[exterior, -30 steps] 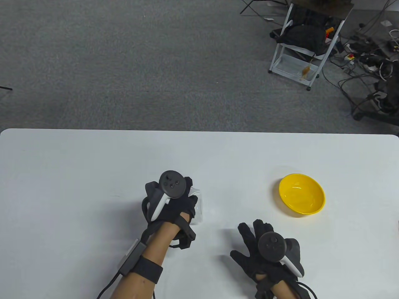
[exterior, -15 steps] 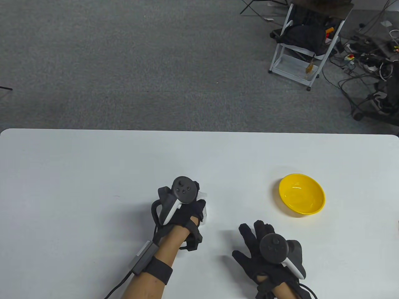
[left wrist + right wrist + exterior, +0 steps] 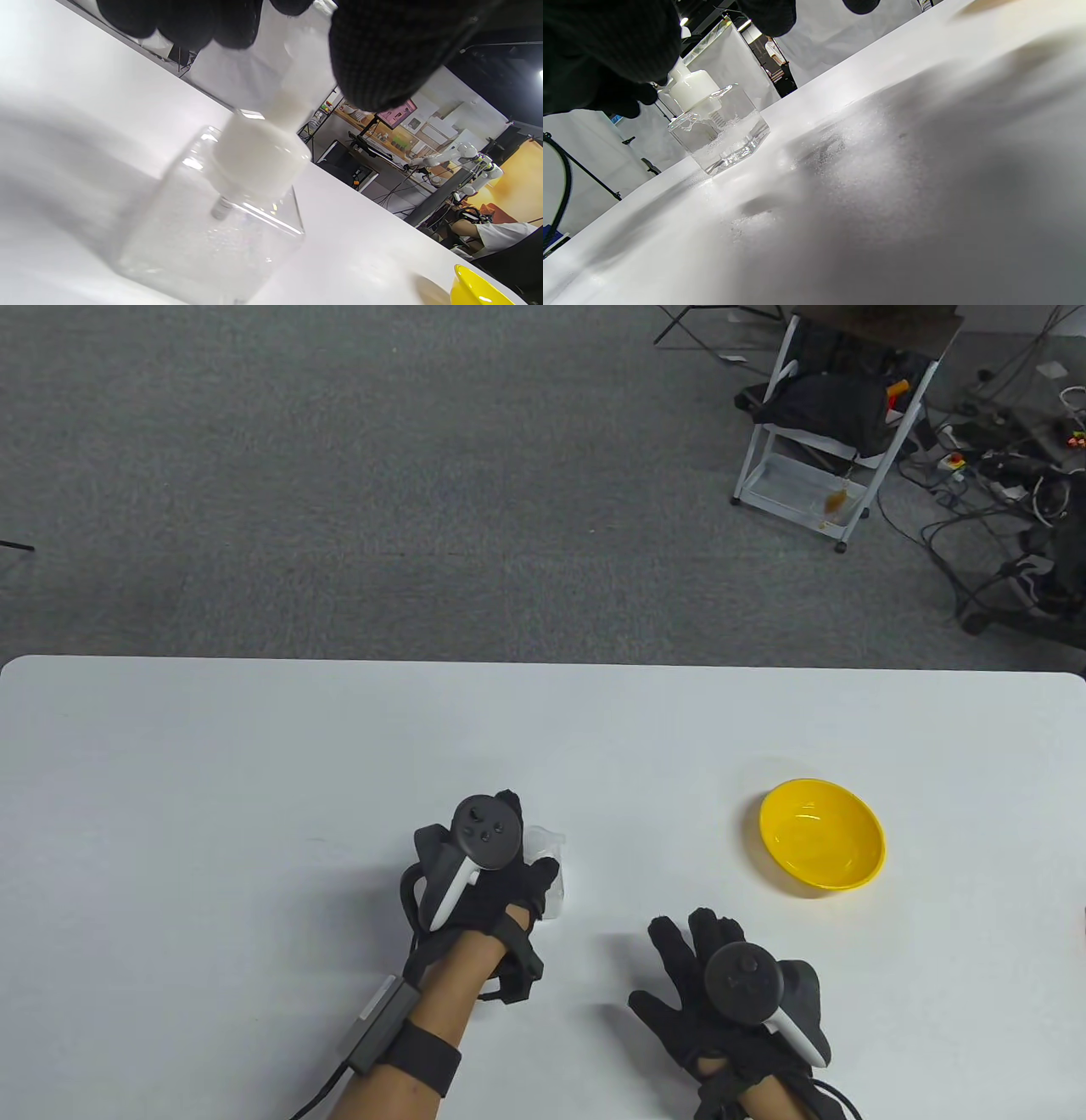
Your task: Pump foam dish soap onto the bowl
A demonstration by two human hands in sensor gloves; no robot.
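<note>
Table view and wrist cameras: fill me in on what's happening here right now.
A person in sensor gloves works at a white table. The left hand grips the pump top of a clear foam soap dispenser, which stands upright on the table. The right hand rests open on the table, holding nothing. The yellow bowl sits apart to the right, not under the pump.
</note>
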